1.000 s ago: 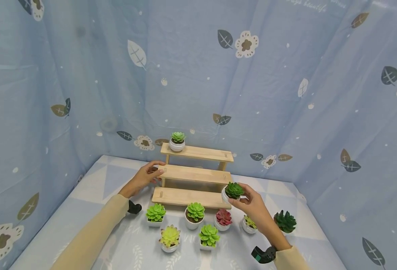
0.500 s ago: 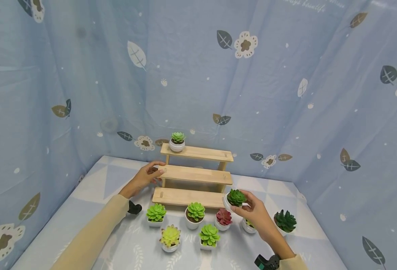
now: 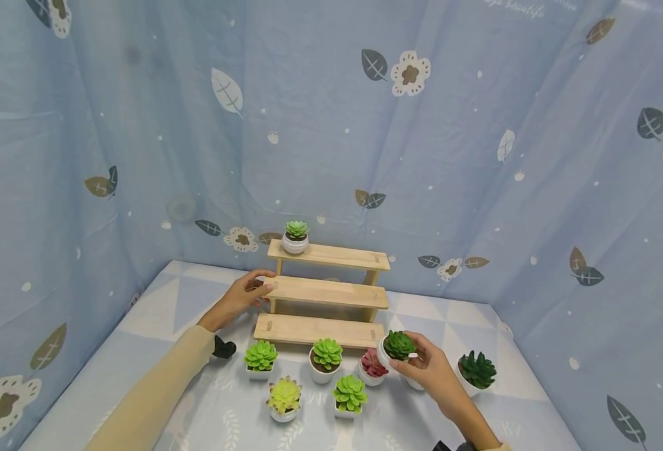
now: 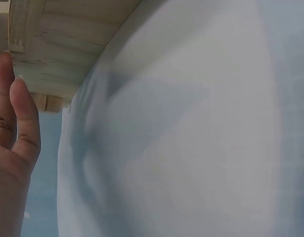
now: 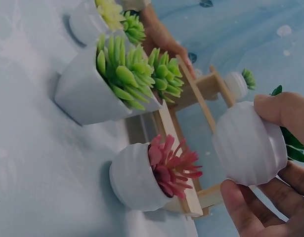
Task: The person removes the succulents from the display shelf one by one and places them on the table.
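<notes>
In the head view my right hand [image 3: 430, 369] holds a dark green potted succulent [image 3: 397, 346] by its white round pot, in the air off the stand's lower right corner. The right wrist view shows thumb and fingers around that ribbed white pot [image 5: 250, 143]. My left hand [image 3: 241, 293] grips the left end of the middle tier of a three-tier wooden plant stand [image 3: 326, 291]; in the left wrist view some of its fingers [image 4: 24, 106] reach up under the wood. A light green succulent [image 3: 296, 237] in a white pot sits on the top tier, at its left.
In front of the stand are light green succulents [image 3: 327, 356], a yellow-green one [image 3: 284, 396] and a red one [image 3: 372, 364], all in white pots. Another dark green succulent [image 3: 476, 369] stands at the right. A pot [image 3: 413, 381] is mostly hidden behind my right hand. A blue curtain [image 3: 331, 125] hangs behind.
My right hand has moved the dark green succulent away from the bottom tier's right end, toward me and slightly right. My left hand stays on the stand.
</notes>
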A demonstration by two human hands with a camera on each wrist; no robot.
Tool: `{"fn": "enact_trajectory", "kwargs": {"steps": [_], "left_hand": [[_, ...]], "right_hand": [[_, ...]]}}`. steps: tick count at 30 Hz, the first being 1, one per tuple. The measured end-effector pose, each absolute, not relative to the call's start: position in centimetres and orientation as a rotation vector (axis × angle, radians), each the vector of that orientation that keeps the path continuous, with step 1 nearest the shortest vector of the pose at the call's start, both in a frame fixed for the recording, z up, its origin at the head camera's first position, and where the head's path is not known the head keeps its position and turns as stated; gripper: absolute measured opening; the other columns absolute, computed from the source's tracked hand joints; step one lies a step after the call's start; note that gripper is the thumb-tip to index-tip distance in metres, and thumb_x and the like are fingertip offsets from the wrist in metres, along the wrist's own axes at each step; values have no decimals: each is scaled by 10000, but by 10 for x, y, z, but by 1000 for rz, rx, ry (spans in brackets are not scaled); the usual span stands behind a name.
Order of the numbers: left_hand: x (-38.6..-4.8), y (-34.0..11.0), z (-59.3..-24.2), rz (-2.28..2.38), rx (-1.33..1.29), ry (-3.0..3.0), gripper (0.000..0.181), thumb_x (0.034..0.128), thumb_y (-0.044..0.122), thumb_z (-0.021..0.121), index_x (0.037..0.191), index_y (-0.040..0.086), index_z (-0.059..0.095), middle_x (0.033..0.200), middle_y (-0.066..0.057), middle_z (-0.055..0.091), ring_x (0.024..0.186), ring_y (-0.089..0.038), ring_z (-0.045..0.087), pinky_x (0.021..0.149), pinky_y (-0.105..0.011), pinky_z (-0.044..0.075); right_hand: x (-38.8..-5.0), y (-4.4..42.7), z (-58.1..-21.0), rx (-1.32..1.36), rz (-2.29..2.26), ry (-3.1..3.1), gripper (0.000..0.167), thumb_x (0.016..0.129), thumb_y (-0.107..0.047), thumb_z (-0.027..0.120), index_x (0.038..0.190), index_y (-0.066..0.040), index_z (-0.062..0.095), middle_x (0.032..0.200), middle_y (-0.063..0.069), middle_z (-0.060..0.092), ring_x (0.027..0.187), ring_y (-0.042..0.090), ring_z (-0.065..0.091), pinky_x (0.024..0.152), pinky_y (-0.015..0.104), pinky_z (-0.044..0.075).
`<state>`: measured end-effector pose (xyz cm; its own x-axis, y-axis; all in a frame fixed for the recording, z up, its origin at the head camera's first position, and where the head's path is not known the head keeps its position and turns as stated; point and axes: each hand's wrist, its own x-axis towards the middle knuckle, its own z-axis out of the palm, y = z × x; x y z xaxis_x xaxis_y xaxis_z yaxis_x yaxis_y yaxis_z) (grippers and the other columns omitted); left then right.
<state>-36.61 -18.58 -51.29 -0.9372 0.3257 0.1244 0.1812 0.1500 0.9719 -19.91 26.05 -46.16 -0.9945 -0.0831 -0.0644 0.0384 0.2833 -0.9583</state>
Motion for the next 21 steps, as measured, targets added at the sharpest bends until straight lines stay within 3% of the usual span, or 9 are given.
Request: {"fn": "enact_trajectory", "kwargs": {"steps": [6, 21], "left_hand": [[-365, -186, -513, 1911, 512, 2294, 502, 1023, 423, 652, 1470, 236, 519, 1201, -172, 604, 1069, -480, 635, 877, -593, 531], [-367, -186, -514, 1920, 517, 2295, 513, 1024, 411, 656, 1477, 213, 519, 1202, -177, 606, 1075, -484, 636, 884, -615, 522]], "right_hand": [[-192, 265, -467, -23, -1849, 2410, 711, 829, -211, 894, 1437, -103, 541, 1406, 146, 577, 1290, 328, 588, 919, 314, 567], [-175, 271, -484, 86, -1802, 2467, 737, 817, -189, 902, 1443, -52, 538, 1411, 170, 578, 1272, 327, 602, 929, 310, 562]]}}
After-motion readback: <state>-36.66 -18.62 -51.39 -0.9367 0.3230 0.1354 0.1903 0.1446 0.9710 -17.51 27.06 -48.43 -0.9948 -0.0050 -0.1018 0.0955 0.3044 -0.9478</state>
